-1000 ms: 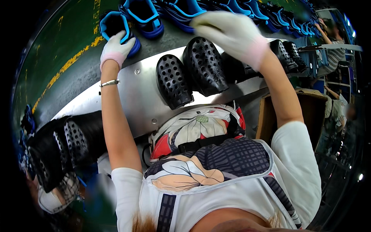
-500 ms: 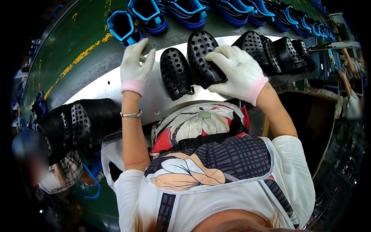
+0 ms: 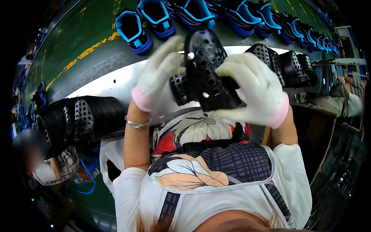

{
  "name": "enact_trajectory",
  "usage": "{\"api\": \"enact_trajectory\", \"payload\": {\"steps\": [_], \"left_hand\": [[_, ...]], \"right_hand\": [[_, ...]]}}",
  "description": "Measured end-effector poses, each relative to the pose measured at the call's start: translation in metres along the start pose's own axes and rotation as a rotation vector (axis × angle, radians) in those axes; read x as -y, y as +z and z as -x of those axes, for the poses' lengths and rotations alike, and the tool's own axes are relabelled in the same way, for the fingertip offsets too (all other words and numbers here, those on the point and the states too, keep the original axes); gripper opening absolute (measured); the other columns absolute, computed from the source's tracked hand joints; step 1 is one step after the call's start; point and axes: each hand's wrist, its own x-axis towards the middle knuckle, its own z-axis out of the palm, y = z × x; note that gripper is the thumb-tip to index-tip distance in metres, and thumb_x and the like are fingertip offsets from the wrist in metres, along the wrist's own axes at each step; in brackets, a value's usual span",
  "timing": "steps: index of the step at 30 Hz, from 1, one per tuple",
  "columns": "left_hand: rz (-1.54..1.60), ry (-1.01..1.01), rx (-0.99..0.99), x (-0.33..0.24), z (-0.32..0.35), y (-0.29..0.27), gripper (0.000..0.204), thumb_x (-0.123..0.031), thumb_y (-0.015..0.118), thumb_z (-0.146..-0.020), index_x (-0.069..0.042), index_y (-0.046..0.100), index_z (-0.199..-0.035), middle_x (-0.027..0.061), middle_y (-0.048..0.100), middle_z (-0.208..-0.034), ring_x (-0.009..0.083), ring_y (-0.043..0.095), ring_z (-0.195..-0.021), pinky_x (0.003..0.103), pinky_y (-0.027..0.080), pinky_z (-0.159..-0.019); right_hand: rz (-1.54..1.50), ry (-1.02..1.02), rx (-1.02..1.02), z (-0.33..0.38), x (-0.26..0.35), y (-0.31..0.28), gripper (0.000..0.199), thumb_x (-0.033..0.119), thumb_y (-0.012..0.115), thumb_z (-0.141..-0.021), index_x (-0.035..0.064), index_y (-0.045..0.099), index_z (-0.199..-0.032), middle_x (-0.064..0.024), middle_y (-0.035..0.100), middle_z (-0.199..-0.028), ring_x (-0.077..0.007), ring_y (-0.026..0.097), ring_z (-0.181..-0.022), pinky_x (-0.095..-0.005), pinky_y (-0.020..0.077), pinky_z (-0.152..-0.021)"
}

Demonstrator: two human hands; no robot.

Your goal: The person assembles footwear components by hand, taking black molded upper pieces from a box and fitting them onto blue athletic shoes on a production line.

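Observation:
My right hand, in a white glove with a pink cuff, is closed on a black perforated plastic shoe tree. It holds the piece raised and tilted above the light bench, with the rounded toe away from me. My left hand, gloved the same way, is beside the tree's left edge. Its fingers are curved and apart, blurred by motion; whether they touch the tree is unclear. A second perforated shoe tree lies on the bench, partly hidden behind the raised one.
A row of black-and-blue shoes runs along the far side. More black shoe trees stand on the bench at right and left. A cardboard box is near my right arm. Other people are at both sides.
My right hand has lifted the shoe tree off the bench and tilted it. My left hand has moved right, toward the tree's edge.

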Motion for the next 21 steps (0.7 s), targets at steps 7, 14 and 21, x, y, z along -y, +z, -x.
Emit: {"api": "enact_trajectory", "payload": {"steps": [7,14,21], "left_hand": [[0.605,-0.143,0.297,-0.005,0.001,0.007,0.058,-0.037,0.05,-0.098,0.0,0.038,-0.141,0.0116,0.057,-0.126,0.0192,0.058,-0.113,0.035,0.046,-0.099],[0.589,-0.058,0.016,0.012,-0.021,-0.007,0.036,-0.024,0.058,-0.097,-0.004,0.048,-0.125,0.0061,0.06,-0.113,0.0178,0.059,-0.104,0.038,0.05,-0.091],[0.507,-0.138,0.044,0.021,-0.057,-0.04,0.049,-0.043,0.057,-0.095,-0.003,0.052,-0.124,0.0096,0.06,-0.118,0.0228,0.059,-0.108,0.043,0.05,-0.091]], "right_hand": [[0.009,0.116,0.076,-0.022,0.01,0.015,0.061,0.031,0.078,-0.069,0.0042,0.055,-0.119,-0.0156,0.059,-0.113,-0.0322,0.061,-0.101,-0.0385,0.0511,-0.084],[0.126,0.368,0.09,-0.038,-0.018,0.05,0.047,0.039,0.07,-0.079,0.0039,0.056,-0.107,-0.0155,0.062,-0.09,-0.0341,0.064,-0.08,-0.0414,0.0519,-0.067],[0.088,0.422,0.245,-0.095,-0.04,0.051,0.04,0.045,0.062,-0.083,0.0043,0.063,-0.087,-0.0188,0.065,-0.075,-0.0359,0.065,-0.074,-0.0443,0.051,-0.066]]}}
